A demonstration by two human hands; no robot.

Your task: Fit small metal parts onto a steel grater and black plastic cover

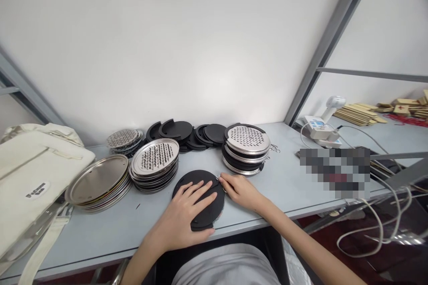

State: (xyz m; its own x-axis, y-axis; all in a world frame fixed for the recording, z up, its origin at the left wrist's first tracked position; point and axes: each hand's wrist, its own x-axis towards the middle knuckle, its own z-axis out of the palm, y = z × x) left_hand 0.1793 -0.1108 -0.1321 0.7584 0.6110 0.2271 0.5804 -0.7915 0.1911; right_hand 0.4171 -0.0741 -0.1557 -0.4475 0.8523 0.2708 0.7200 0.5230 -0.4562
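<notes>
A round black disc [211,202] lies on the table close to me, with a thin shiny rim showing at its right edge. My left hand [187,213] rests flat across it, fingers spread, thumb at its near edge. At the disc's upper right edge, my right hand [241,190] pinches a small metal wire clip [217,178], mostly hidden by the fingers. Behind that hand stands a stack of round grater plates and black discs [249,139], with similar wire loops [275,148] sticking out to its right.
Left of the disc are a stack of coarse grater plates [157,158] and a stack of plain metal discs [100,180]. Black round parts [179,129] and fine graters [123,138] line the wall. A cream bag [40,173] sits far left; white cables [381,231] hang right.
</notes>
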